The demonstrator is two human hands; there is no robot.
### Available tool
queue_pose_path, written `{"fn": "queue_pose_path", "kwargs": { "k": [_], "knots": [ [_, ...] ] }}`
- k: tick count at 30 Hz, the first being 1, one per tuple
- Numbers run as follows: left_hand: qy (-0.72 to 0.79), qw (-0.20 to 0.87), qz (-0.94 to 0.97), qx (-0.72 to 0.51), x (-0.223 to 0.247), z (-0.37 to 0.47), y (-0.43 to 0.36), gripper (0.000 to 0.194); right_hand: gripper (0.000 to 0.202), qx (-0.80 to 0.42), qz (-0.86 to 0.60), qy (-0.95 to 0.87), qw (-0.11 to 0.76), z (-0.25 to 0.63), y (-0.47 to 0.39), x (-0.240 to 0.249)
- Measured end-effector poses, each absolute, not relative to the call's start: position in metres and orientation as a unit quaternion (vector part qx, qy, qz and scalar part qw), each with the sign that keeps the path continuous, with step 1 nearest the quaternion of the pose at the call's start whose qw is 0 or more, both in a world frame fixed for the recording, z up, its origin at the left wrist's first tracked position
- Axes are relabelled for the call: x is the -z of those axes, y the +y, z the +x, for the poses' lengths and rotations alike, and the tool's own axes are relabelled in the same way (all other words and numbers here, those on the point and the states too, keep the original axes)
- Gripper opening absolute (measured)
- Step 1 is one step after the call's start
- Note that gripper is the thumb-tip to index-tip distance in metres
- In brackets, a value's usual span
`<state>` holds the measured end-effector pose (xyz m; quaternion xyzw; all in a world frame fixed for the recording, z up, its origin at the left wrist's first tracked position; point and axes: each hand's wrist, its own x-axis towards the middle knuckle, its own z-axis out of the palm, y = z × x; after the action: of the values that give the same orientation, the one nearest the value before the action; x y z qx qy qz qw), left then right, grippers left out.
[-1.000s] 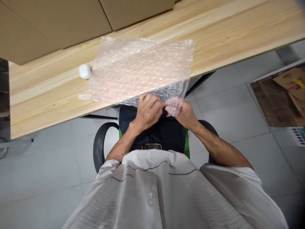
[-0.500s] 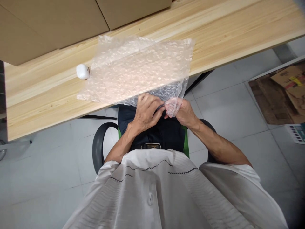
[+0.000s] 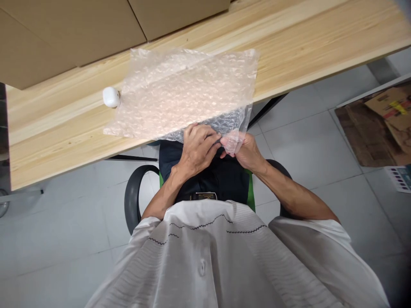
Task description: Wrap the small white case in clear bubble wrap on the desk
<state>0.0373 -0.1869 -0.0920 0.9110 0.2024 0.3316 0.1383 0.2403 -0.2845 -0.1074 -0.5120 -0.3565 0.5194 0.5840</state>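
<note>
A clear sheet of bubble wrap [image 3: 183, 94] lies over the table's front edge, its near right part hanging above my lap. My left hand [image 3: 201, 147] is closed on the near edge of the wrap, thumb and fingers pinched together. Close beside it, my right hand [image 3: 242, 147] grips the near right corner, and the see-through film covers some of its fingers. The fingertips of both hands almost meet. Touching or nearly touching the wrap's left edge is a small white rounded case [image 3: 111, 97].
Brown cardboard boxes [image 3: 73, 34] stand along the back left of the wooden table [image 3: 305, 47]. Under me is a chair with a black armrest [image 3: 133, 201]. Flattened cardboard [image 3: 379, 128] lies at the right, beyond the table, over the tiled floor [image 3: 305, 141].
The bubble wrap's right side has shifted slightly left and toward me. My fingers have moved only a little and keep their hold on its near edge.
</note>
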Motion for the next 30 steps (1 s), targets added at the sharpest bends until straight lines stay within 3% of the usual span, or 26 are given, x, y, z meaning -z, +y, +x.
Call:
{"fn": "queue_pose_path", "kwargs": {
  "k": [9, 14, 19, 30],
  "knots": [
    [0.196, 0.176, 0.914, -0.310, 0.082, 0.044, -0.187, 0.018, 0.050, -0.486, -0.510, -0.435, 0.561, 0.247, -0.286, 0.103],
    [0.196, 0.205, 0.908, -0.307, 0.080, 0.041, -0.190, 0.020, 0.055, -0.518, -0.482, -0.383, 0.594, 0.247, -0.285, 0.117],
    [0.194, 0.205, 0.910, -0.304, 0.082, 0.040, -0.191, 0.023, 0.037, -0.505, -0.483, -0.408, 0.588, 0.248, -0.286, 0.116],
    [0.184, 0.212, 0.894, -0.348, 0.082, 0.046, -0.191, 0.018, 0.052, -0.557, -0.454, -0.321, 0.617, 0.241, -0.279, 0.112]
  ]
}}
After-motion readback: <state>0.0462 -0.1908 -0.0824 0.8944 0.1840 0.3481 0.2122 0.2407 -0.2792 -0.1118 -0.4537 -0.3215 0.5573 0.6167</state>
